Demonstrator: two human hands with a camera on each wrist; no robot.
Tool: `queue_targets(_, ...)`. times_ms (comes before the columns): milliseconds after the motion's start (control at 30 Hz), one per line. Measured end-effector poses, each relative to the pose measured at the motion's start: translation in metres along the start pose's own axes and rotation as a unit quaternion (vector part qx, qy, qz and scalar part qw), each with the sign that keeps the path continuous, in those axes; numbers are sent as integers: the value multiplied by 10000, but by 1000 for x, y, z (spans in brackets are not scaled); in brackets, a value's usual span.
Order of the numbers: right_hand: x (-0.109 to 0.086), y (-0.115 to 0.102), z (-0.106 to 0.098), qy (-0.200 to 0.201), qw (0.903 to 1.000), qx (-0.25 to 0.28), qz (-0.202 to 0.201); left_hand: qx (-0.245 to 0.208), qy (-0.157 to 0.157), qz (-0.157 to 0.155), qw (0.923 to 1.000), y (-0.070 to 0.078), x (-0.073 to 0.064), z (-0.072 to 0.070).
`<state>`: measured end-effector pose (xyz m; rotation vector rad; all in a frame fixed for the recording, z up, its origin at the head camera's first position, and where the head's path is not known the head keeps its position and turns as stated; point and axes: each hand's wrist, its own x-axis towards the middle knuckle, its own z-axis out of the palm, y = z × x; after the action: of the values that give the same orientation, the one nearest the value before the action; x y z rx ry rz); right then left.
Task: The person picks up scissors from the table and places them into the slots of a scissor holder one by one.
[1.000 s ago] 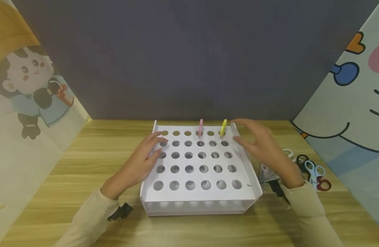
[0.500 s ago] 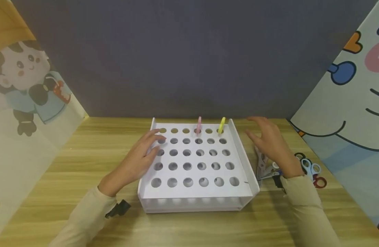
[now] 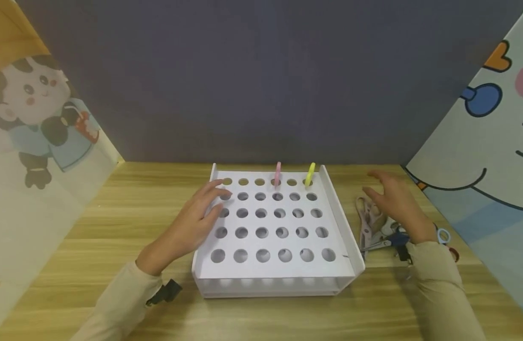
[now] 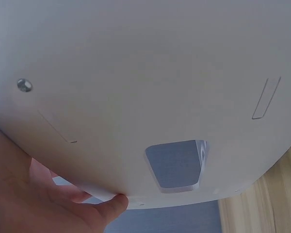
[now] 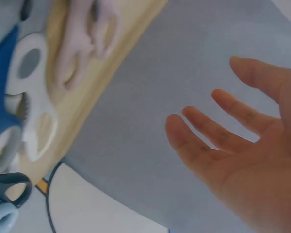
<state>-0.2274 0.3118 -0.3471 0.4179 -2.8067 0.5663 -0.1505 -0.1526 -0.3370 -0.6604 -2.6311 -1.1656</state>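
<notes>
A white rack (image 3: 271, 222) with rows of round holes stands in the middle of the table. In its back row a slim pink piece (image 3: 277, 174) and a slim yellow piece (image 3: 310, 175) stick up, both seen edge-on, kind unclear. My left hand (image 3: 193, 220) rests over the rack's left side, fingers loosely bent above the holes. In the left wrist view its thumb (image 4: 114, 206) touches the side panel's edge. To the right, my right hand (image 3: 399, 206) hovers over a pile of scissors with fingers spread, holding nothing. White scissors (image 5: 36, 97) and blue-handled scissors (image 5: 0, 87) show beneath it.
Pale pink scissors (image 3: 364, 220) lie close to the rack's right side. Light blue scissors (image 3: 443, 235) and dark red ones (image 3: 454, 254) lie partly hidden behind the right wrist. A dark grey wall (image 3: 261, 85) closes off the back of the wooden table (image 3: 99, 237).
My right hand has moved right, from beside the rack's back right corner to above the scissors. My left hand stays at the rack. The head view shifts slightly.
</notes>
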Motion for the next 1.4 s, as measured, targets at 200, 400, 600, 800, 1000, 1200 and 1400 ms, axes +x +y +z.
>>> queue_targets(200,0,10,5,-516,9982,89,299,31,-1,-23,10000,0,0,-1)
queue_targets(400,-1,22,13,-1323,9874,-150,861,36,10,5,10000,0,1,-1)
queue_targets(600,-8,31,18,-1342,9811,-636,1239,36,-25,37,10000,0,2,0)
queue_targets(800,-8,32,22,-1912,9691,-463,1489,33,-28,13,10000,0,2,0)
queue_targets(1000,-5,31,29,-1966,9674,-677,1444,-29,-3,-18,10000,0,2,1)
queue_targets(1200,-4,27,34,-1816,9721,-785,1262,-32,-33,-24,10000,-2,4,1)
queue_targets(1400,-2,24,42,-1591,9788,-845,975,-29,-85,-86,9999,-4,4,1)
